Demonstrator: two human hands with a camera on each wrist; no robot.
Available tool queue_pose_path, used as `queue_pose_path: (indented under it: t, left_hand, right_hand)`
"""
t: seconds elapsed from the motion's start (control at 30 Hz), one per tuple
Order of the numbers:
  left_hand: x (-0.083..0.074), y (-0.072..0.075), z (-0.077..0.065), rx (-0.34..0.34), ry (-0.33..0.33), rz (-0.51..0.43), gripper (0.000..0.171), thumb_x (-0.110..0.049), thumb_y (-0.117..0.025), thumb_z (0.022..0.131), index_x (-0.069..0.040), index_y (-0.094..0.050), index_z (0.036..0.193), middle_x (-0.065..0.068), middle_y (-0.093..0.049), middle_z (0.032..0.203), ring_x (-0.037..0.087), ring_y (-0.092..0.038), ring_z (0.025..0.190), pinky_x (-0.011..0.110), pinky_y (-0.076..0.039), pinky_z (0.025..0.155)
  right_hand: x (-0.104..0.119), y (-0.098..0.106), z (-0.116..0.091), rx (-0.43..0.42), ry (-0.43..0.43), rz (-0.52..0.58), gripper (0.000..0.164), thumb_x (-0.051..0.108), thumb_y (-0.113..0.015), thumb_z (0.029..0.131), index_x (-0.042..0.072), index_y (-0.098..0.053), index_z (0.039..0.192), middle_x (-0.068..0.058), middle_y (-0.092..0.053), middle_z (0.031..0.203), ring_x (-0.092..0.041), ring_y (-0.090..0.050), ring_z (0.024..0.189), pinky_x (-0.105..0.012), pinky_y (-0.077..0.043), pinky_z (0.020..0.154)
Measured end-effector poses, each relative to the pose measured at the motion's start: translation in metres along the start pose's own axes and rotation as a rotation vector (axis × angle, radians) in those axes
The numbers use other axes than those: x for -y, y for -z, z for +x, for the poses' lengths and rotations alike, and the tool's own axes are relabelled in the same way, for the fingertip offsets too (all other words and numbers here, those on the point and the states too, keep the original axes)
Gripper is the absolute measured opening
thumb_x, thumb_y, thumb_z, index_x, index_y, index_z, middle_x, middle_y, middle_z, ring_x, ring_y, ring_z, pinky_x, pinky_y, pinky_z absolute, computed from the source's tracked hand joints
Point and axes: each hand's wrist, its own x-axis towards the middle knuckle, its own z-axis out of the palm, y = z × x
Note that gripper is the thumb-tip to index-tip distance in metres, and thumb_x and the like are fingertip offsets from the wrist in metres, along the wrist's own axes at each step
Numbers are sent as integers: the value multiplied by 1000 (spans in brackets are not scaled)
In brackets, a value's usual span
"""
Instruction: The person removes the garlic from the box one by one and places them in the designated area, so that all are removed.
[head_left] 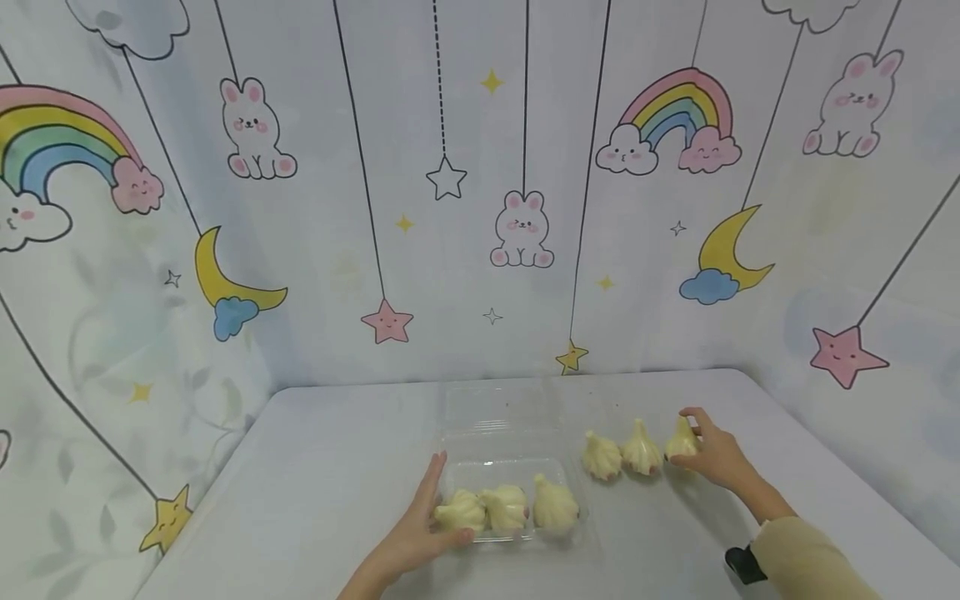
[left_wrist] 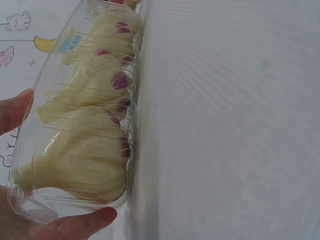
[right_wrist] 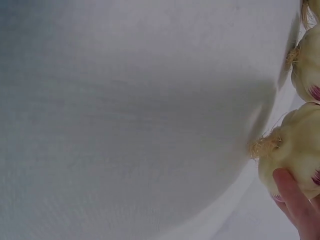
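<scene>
A clear plastic box (head_left: 501,463) stands on the table with its lid (head_left: 491,408) folded back. Three pale garlic bulbs lie in a row inside, the rightmost bulb (head_left: 556,507) slightly apart from the others; purple marks show on them in the left wrist view. My left hand (head_left: 417,527) holds the box's left end, its thumb along the front wall and fingers up the left side. To the box's right, three more bulbs stand in a row. My right hand (head_left: 718,454) pinches the rightmost of these garlic bulbs (right_wrist: 295,145) between thumb and fingers; its roots touch or nearly touch the table.
Left of the held bulb stand two other garlic bulbs, a near one (head_left: 642,450) and one (head_left: 602,457) closer to the box. A black object (head_left: 744,566) shows beside the right sleeve. The white table (head_left: 322,467) ends at a curtain (head_left: 465,275) with printed drawings.
</scene>
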Motion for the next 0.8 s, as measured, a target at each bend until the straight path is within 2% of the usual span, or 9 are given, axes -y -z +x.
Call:
queue_pose_path:
  t: [0.2, 0.43, 0.6, 0.8]
  left_hand:
    - [-2, 0, -1, 18, 8, -6, 104, -27, -70, 80, -12, 9, 146, 26, 18, 146, 64, -15, 120, 69, -25, 93]
    - [-2, 1, 0, 2, 15, 16, 104, -28, -71, 80, -14, 8, 147, 25, 15, 148, 62, -17, 121, 67, -27, 94]
    - [-4, 0, -2, 0, 13, 12, 105, -26, -71, 79, -12, 8, 146, 26, 15, 147, 63, -17, 121, 68, -26, 94]
    - [-6, 0, 0, -6, 25, 30, 105, -30, -72, 79, -14, 7, 147, 25, 12, 148, 63, -20, 120, 65, -30, 93]
  right_hand:
    - [1, -4, 1, 40, 4, -8, 73, 12, -77, 71, -5, -33, 126, -44, -46, 112, -53, -53, 94, -50, -49, 68]
    - [1, -6, 2, 10, 77, -46, 76, 14, -78, 70, -6, -35, 129, -38, -52, 111, -55, -48, 100, -60, -44, 75]
    - [1, -6, 1, 13, 76, -53, 77, 16, -78, 69, -6, -35, 129, -37, -53, 111, -55, -49, 99, -59, -44, 73]
    - [4, -1, 0, -10, 74, -65, 77, 17, -78, 70, -6, -35, 130, -39, -51, 112, -55, -50, 97, -59, -46, 71]
